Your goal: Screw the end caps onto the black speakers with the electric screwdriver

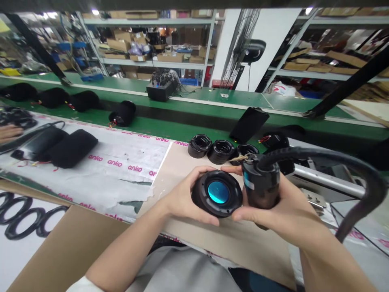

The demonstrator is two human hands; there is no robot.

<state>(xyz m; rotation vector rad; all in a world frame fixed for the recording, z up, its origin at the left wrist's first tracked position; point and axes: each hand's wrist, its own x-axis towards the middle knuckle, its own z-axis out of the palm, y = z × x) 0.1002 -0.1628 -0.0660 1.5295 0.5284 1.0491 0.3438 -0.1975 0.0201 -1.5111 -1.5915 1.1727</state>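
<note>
Snugly, the left hand cups a speaker.

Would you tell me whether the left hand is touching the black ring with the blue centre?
Touching: the head view shows the left hand gripping the black ring.

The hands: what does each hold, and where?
The left hand grips a round black speaker part by its rim; the right hand wraps the body of a black hose-fed tool.

Three rings sit on a cardboard sheet, with two pouches on plastic sheeting to its left.
</note>
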